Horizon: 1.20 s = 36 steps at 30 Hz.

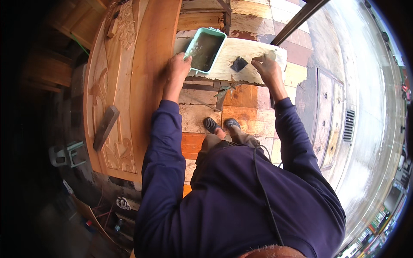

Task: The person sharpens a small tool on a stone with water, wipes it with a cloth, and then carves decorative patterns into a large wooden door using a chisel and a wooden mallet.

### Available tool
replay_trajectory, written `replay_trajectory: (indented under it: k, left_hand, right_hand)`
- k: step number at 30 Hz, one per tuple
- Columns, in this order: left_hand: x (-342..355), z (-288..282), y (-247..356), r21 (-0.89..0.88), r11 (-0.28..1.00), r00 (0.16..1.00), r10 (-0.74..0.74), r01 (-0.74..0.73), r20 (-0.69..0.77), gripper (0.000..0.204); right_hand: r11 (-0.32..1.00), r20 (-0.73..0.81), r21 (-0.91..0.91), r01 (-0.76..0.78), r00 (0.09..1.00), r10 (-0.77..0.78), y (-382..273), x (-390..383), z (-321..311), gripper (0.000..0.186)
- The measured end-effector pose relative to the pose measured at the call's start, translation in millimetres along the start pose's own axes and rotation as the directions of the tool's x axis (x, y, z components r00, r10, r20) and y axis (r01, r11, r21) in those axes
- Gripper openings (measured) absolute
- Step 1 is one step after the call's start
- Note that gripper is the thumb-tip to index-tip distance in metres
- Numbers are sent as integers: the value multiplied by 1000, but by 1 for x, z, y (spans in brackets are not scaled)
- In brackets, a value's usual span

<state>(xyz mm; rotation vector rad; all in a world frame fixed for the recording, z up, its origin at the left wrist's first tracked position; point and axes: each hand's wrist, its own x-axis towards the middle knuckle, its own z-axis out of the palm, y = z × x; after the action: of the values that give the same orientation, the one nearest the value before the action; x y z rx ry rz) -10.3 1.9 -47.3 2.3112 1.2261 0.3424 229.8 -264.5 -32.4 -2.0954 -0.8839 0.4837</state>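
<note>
A mint-green plastic tub with murky greyish water in it stands on a worn, whitish bench. My left hand is closed at the tub's near left side, its fingers at the rim. Right of the tub lies a small dark square piece, flat on the bench; I cannot tell whether it is cloth or paper. Over the bench's right end is my right hand, fingers bent together in a pinch. Whatever they hold, if anything, is too small to make out.
At the left a large carved wooden panel runs alongside the bench, with a dark wooden block on it. A slanting dark bar rises behind the bench's right end. My sandalled feet stand on patchy tiles. A floor drain lies at the right.
</note>
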Motion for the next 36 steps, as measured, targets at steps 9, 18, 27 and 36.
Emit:
replay_trajectory:
  k: [9, 18, 27, 36]
  left_hand:
    - [-41, 11, 3, -246, 956, 979, -185, 160, -82, 27]
    - [-129, 10, 23, -218, 961, 911, -238, 171, -338, 20]
    - [-259, -10, 30, -376, 897, 823, -387, 233, -415, 15]
    - [-448, 2, 10, -393, 847, 699, -522, 357, -489, 23]
  right_hand:
    - [870, 113, -462, 171, 985, -134, 0, 33, 26, 42]
    - [949, 152, -273, 157, 981, -118, 8, 48, 22, 30]
    - [930, 306, 61, 362, 880, -363, 18, 52, -18, 19]
    - [968, 232, 94, 234, 940, -250, -67, -15, -15, 16]
